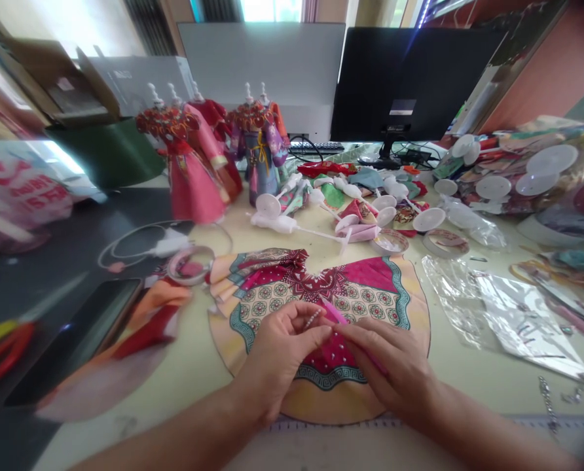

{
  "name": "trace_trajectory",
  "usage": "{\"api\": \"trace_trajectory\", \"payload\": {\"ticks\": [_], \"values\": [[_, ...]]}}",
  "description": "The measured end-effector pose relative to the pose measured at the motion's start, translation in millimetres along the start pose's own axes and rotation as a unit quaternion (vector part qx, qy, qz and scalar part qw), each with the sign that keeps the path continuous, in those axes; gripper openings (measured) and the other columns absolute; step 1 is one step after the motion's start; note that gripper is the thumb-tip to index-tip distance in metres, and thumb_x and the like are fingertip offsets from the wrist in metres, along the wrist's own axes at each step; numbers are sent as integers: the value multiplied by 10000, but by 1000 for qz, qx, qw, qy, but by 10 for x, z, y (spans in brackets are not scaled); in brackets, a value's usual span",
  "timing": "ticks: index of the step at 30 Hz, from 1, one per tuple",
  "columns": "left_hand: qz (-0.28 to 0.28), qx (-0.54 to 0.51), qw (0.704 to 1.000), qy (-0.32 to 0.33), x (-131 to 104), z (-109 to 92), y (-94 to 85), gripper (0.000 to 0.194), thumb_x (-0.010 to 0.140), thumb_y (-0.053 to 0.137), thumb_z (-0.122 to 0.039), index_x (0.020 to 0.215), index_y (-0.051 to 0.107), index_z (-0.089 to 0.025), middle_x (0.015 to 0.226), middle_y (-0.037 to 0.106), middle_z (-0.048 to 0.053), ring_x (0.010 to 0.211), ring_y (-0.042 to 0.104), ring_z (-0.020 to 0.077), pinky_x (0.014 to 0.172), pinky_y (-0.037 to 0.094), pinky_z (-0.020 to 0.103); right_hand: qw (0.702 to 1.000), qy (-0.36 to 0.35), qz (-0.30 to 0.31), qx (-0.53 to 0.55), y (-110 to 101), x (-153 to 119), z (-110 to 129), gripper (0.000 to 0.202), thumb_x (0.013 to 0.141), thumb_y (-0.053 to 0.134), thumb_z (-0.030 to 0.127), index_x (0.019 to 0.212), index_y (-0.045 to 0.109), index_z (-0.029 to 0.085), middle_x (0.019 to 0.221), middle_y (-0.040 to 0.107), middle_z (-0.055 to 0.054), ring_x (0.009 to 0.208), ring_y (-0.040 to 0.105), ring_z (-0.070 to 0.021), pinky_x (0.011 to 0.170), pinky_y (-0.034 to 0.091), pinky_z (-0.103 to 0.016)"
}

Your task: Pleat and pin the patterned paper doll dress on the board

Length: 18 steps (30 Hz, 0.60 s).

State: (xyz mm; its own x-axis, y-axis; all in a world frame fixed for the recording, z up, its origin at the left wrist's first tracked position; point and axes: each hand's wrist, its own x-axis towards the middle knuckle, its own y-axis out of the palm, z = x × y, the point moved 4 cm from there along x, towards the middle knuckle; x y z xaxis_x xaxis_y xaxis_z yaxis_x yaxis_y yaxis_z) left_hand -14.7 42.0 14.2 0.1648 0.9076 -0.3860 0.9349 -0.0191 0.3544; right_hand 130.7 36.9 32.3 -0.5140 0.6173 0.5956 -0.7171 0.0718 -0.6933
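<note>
A round patterned cloth (272, 297) in crimson, cream and teal, with a pale yellow border, lies on the table. My left hand (289, 350) is above its middle, thumb and forefinger pinching a short string of small beads (312, 318). The fingertips of my right hand (395, 360) meet those of my left. A pink tool (334, 312) runs through my right hand, its upper part showing above the fingers and another part below them. Small pale dots show on the crimson cloth under my hands. What lies exactly between the fingertips is too small to make out.
Dressed doll forms (198, 157) stand at the back left, before two monitors (410, 85). White stands (277, 224) and fabric pieces lie behind the cloth. Left are a phone (80, 340), orange-handled scissors (7, 356) and a tape roll (190, 265); right, plastic bags (528, 320) and bead chains (547, 399).
</note>
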Motion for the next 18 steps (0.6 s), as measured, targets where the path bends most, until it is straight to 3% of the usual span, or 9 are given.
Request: {"api": "trace_trajectory", "payload": {"ticks": [7,18], "values": [[-10,-21,1000,-10,2,23,-32,272,675,724,-202,903,581,-162,822,600,-4,723,549,85,682,438,210,992,-81,7,-94,-4,1,86,289,828,400,33,1088,512,93,728,589,-64,648,519,-145,559,450,-277],[-1,-18,1000,-20,20,23,-37,282,696,708,-187,937,565,-157,825,556,-4,709,509,76,698,416,224,988,-96,14,-117,-8,-12,92,286,816,402,26,1073,511,86,727,590,-65,653,533,-151,580,462,-288]]}}
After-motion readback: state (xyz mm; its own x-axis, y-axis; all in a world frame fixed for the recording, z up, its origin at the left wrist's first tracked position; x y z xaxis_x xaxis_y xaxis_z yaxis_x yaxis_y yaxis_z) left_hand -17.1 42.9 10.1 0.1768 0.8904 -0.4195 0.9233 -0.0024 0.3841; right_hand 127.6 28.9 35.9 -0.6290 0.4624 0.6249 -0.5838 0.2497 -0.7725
